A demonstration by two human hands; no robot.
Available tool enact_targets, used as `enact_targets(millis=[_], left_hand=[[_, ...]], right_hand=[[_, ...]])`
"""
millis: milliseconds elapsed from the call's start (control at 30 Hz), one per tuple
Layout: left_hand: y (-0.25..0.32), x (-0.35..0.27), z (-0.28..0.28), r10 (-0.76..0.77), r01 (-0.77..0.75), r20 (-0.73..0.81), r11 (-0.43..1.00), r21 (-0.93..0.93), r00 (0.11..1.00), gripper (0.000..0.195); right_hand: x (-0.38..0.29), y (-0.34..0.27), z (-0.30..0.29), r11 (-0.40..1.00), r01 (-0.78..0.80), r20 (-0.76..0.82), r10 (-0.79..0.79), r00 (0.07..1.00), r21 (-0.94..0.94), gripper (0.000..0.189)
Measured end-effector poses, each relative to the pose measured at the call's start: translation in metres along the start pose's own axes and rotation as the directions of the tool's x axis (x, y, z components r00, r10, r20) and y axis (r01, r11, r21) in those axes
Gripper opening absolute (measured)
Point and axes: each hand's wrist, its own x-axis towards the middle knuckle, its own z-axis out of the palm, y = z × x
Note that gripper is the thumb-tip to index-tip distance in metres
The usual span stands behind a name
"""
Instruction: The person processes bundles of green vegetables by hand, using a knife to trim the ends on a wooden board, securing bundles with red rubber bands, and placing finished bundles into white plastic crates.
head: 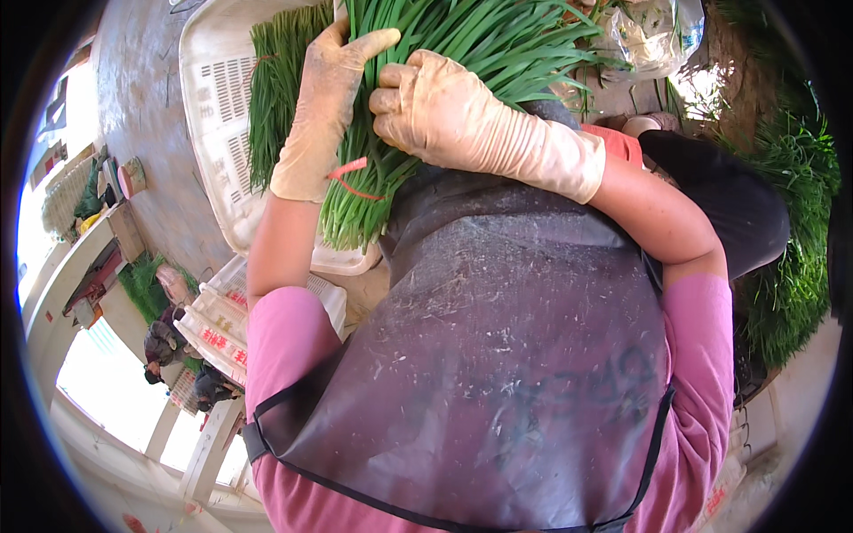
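A large bundle of long green leafy stalks point(466, 40), perhaps garlic chives, lies across my lap at the top centre, its pale cut ends toward me. A red tie point(356, 186) circles it near those ends. My left hand point(333, 100), in a cream rubber glove, lies along the bundle's left side, thumb over the leaves. My right hand point(426, 106), gloved alike, is curled closed against the leaves; whether it grips some is hidden. Beyond my left hand, another tied bundle point(273, 100) stands in a white plastic crate point(213, 133).
Stacked white crates point(220, 326) stand at lower left, with other people point(160, 340) beyond them. Loose green stalks point(786, 266) are heaped at the right. A clear plastic bag point(653, 40) lies at upper right, near scattered leaves. My knee point(720, 200) is bent at the right.
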Motion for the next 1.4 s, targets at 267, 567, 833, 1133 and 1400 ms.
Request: enact_targets(millis=[267,567,833,1133,1400], left_hand=[[-0.017,0.007,-0.004,0.035,0.003,0.112,0.946,-0.323,0.993,0.046],[-0.121,-0.094,-0.077,-0.216,0.294,0.361,0.939,-0.178,0.907,0.125],[-0.033,-0.081,-0.087,-0.373,0.523,0.596,0.847,-0.096,0.712,0.047],[-0.011,-0.096,-0.051,-0.36,0.593,0.558,0.74,-0.318,0.748,0.053],[0.062,-0.092,-0.047,-0.27,0.54,0.55,0.732,-0.416,0.79,0.037]], right_hand=[[-0.017,0.008,-0.021,0.576,-0.162,-0.166,0.473,0.865,0.801,0.014],[-0.12,0.136,-0.109,0.649,-0.696,-0.526,0.493,0.692,-0.307,0.036],[-0.032,-0.013,-0.026,0.948,-0.233,0.003,0.238,0.971,0.215,0.029],[-0.029,-0.006,-0.033,0.957,-0.255,-0.056,0.265,0.963,0.14,0.024],[-0.02,0.007,-0.109,0.919,-0.223,-0.275,0.134,0.952,-0.325,0.012]])
